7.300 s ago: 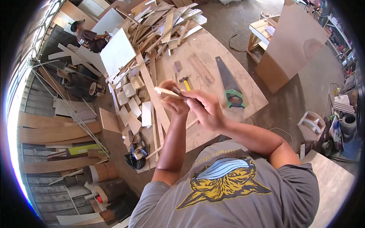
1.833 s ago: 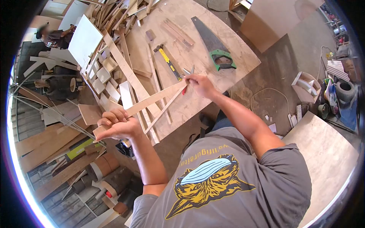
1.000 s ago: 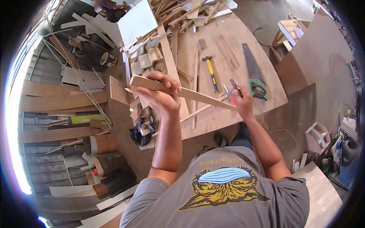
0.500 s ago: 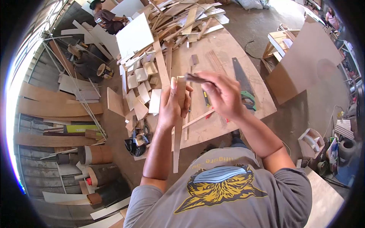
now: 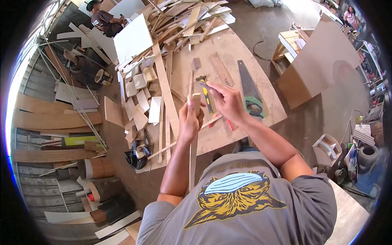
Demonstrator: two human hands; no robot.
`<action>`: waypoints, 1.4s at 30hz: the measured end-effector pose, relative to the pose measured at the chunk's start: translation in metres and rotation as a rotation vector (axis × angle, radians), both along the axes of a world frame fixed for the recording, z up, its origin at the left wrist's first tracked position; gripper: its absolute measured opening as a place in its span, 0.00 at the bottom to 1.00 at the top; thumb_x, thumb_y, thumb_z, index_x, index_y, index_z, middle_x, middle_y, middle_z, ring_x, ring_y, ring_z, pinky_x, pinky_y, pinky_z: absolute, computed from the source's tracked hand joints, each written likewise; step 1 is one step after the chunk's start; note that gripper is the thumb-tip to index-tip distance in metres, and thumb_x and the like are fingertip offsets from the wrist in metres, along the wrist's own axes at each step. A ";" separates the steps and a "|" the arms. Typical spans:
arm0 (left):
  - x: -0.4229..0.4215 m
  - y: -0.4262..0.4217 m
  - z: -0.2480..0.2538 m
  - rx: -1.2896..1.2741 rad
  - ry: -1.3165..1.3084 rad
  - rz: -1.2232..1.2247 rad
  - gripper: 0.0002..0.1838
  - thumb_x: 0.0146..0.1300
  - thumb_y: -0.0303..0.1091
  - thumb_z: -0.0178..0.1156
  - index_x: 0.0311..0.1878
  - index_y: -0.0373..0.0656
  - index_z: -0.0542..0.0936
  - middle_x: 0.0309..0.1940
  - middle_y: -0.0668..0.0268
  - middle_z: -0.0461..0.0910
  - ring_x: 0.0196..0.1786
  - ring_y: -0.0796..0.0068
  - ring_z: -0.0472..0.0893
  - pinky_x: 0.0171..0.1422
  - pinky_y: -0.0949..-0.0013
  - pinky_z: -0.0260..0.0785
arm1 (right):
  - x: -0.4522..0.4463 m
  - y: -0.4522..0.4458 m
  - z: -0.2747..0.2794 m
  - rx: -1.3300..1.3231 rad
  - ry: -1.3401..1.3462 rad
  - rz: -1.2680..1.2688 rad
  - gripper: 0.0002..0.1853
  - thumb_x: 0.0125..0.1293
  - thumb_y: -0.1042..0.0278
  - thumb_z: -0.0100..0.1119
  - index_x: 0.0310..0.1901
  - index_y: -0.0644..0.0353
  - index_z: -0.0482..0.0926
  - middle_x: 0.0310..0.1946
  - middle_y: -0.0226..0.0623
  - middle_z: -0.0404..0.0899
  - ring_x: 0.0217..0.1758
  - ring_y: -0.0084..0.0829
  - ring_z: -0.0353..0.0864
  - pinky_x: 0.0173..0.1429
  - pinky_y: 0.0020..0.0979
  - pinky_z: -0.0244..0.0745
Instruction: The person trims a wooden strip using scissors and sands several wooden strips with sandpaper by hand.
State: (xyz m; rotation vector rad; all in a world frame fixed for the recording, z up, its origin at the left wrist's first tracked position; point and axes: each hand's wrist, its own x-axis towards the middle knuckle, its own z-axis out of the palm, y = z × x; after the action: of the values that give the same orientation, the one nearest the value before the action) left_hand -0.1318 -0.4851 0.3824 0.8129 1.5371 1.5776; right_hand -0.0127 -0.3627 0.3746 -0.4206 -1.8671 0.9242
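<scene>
My left hand (image 5: pixel 190 121) is wrapped round a narrow wooden strip (image 5: pixel 193 159), held upright so its top end stands above my fingers. Just right of that end, my right hand (image 5: pixel 229 103) pinches a small dark piece (image 5: pixel 209 84), apart from the wood; its kind I cannot make out. Beyond my hands on the worktable (image 5: pixel 261 122) lies a hammer (image 5: pixel 207 97) with a yellow and black handle. A handsaw (image 5: pixel 247 83) with a green handle lies to its right. A red-handled tool (image 5: pixel 229 124) is partly hidden by my right hand.
Wooden offcuts (image 5: pixel 141 98) crowd the table's left side, and a large scrap pile (image 5: pixel 188 24) covers its far end. A big brown board (image 5: pixel 316 61) leans at the right. Another person (image 5: pixel 107 20) is at the far left, one more (image 5: pixel 351 18) far right.
My right hand has drawn the small dark piece off the strip's top end. The strip's top sits slightly lower in view, and the hammer shows more fully.
</scene>
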 end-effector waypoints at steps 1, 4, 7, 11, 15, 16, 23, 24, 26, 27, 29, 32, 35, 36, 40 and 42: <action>-0.003 0.001 -0.005 0.004 0.003 -0.007 0.28 0.82 0.57 0.41 0.36 0.42 0.72 0.17 0.76 0.63 0.17 0.89 0.61 0.19 0.77 0.50 | 0.003 0.006 0.000 -0.057 -0.057 -0.034 0.14 0.72 0.76 0.59 0.57 0.65 0.81 0.38 0.47 0.86 0.33 0.31 0.86 0.35 0.33 0.78; 0.002 0.005 -0.022 -0.048 0.070 -0.016 0.30 0.82 0.58 0.40 0.37 0.41 0.75 0.16 0.77 0.62 0.17 0.88 0.59 0.19 0.76 0.49 | 0.006 -0.014 0.006 0.066 0.022 0.043 0.13 0.71 0.77 0.60 0.55 0.66 0.83 0.40 0.49 0.87 0.37 0.32 0.89 0.39 0.33 0.81; 0.004 0.001 -0.032 0.012 -0.015 -0.003 0.29 0.82 0.56 0.40 0.38 0.40 0.76 0.16 0.77 0.63 0.17 0.88 0.59 0.18 0.75 0.49 | 0.004 -0.014 -0.020 -0.051 -0.055 0.050 0.13 0.71 0.77 0.60 0.55 0.66 0.82 0.45 0.50 0.87 0.44 0.38 0.90 0.45 0.34 0.82; -0.009 -0.003 -0.033 0.013 -0.040 0.026 0.26 0.83 0.54 0.41 0.38 0.41 0.75 0.17 0.77 0.63 0.16 0.88 0.60 0.18 0.77 0.50 | 0.010 -0.012 -0.031 -0.055 -0.048 0.035 0.15 0.71 0.78 0.60 0.57 0.64 0.82 0.47 0.48 0.87 0.44 0.41 0.90 0.45 0.34 0.83; -0.011 -0.007 -0.046 -0.014 -0.035 -0.009 0.30 0.81 0.59 0.39 0.43 0.39 0.77 0.15 0.74 0.65 0.14 0.86 0.61 0.17 0.76 0.52 | -0.005 -0.033 -0.039 0.016 -0.016 0.125 0.19 0.69 0.78 0.62 0.61 0.59 0.80 0.43 0.46 0.86 0.42 0.42 0.89 0.43 0.38 0.83; -0.011 -0.010 -0.038 -0.069 -0.051 -0.007 0.31 0.81 0.59 0.39 0.43 0.39 0.77 0.15 0.73 0.65 0.14 0.85 0.62 0.16 0.76 0.52 | -0.002 -0.030 -0.044 -0.003 -0.039 0.136 0.19 0.69 0.79 0.61 0.60 0.61 0.80 0.45 0.47 0.87 0.44 0.42 0.89 0.45 0.37 0.83; -0.056 -0.041 0.002 -0.004 -0.014 0.341 0.32 0.82 0.60 0.34 0.41 0.40 0.77 0.16 0.69 0.70 0.13 0.81 0.65 0.15 0.74 0.55 | -0.013 -0.051 -0.060 -0.638 -0.223 0.195 0.10 0.71 0.70 0.65 0.50 0.64 0.82 0.27 0.24 0.76 0.29 0.14 0.69 0.31 0.25 0.65; -0.065 -0.048 0.017 0.043 -0.020 0.343 0.31 0.81 0.60 0.36 0.41 0.41 0.76 0.16 0.70 0.69 0.13 0.81 0.66 0.16 0.74 0.57 | -0.015 -0.057 -0.064 -0.624 -0.320 0.290 0.10 0.70 0.69 0.67 0.49 0.63 0.83 0.28 0.24 0.77 0.29 0.14 0.69 0.32 0.25 0.66; -0.081 -0.060 0.048 0.149 -0.013 0.352 0.30 0.80 0.61 0.38 0.43 0.42 0.75 0.16 0.72 0.68 0.13 0.81 0.65 0.17 0.74 0.58 | -0.025 -0.079 -0.085 -0.768 -0.322 0.532 0.15 0.64 0.65 0.74 0.47 0.62 0.84 0.28 0.20 0.75 0.31 0.12 0.69 0.33 0.24 0.65; -0.089 -0.065 0.062 0.212 0.001 0.360 0.30 0.80 0.62 0.38 0.44 0.42 0.75 0.15 0.72 0.68 0.13 0.81 0.64 0.17 0.75 0.57 | -0.031 -0.094 -0.093 -0.794 -0.294 0.601 0.15 0.63 0.65 0.75 0.46 0.63 0.83 0.28 0.20 0.75 0.32 0.12 0.68 0.33 0.24 0.64; -0.101 -0.075 0.086 0.345 0.032 0.348 0.29 0.81 0.60 0.38 0.45 0.41 0.74 0.16 0.72 0.67 0.13 0.81 0.62 0.17 0.75 0.57 | -0.041 -0.123 -0.104 -0.841 -0.236 0.741 0.16 0.61 0.65 0.77 0.45 0.64 0.83 0.27 0.19 0.73 0.33 0.12 0.68 0.34 0.23 0.62; -0.120 -0.091 0.112 0.445 0.049 0.312 0.28 0.81 0.58 0.38 0.47 0.42 0.74 0.17 0.73 0.64 0.12 0.80 0.61 0.18 0.75 0.57 | -0.048 -0.150 -0.112 -0.769 -0.381 0.767 0.17 0.60 0.65 0.78 0.46 0.64 0.84 0.30 0.19 0.76 0.36 0.13 0.70 0.38 0.23 0.67; -0.150 -0.107 0.130 0.580 -0.017 0.281 0.27 0.81 0.60 0.37 0.47 0.45 0.74 0.17 0.71 0.66 0.15 0.78 0.63 0.22 0.72 0.60 | -0.058 -0.162 -0.118 -0.597 -0.569 0.788 0.25 0.57 0.55 0.80 0.53 0.59 0.86 0.32 0.31 0.84 0.35 0.18 0.77 0.42 0.29 0.75; -0.160 -0.112 0.137 0.613 -0.009 0.277 0.28 0.81 0.61 0.37 0.47 0.45 0.74 0.18 0.71 0.67 0.15 0.78 0.64 0.23 0.71 0.62 | -0.061 -0.169 -0.120 -0.646 -0.551 0.781 0.23 0.58 0.56 0.79 0.51 0.59 0.87 0.31 0.30 0.84 0.35 0.18 0.76 0.42 0.28 0.74; -0.183 -0.118 0.140 0.639 0.053 0.394 0.33 0.80 0.63 0.35 0.54 0.39 0.75 0.22 0.67 0.72 0.21 0.74 0.71 0.29 0.71 0.67 | -0.072 -0.185 -0.127 -0.798 -0.398 0.672 0.11 0.62 0.67 0.74 0.42 0.62 0.86 0.27 0.25 0.79 0.34 0.17 0.73 0.40 0.26 0.71; -0.191 -0.116 0.128 0.574 0.116 0.471 0.37 0.80 0.63 0.33 0.58 0.36 0.75 0.27 0.60 0.79 0.27 0.71 0.77 0.37 0.67 0.74 | -0.074 -0.186 -0.132 -0.856 -0.287 0.569 0.04 0.64 0.75 0.70 0.37 0.64 0.85 0.26 0.21 0.76 0.34 0.15 0.72 0.40 0.25 0.69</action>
State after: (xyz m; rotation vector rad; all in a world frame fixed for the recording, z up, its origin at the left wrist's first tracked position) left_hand -0.3223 -0.6012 0.5105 0.8946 1.4344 2.4233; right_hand -0.0869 -0.5488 0.2426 -0.5526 -1.7884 2.1621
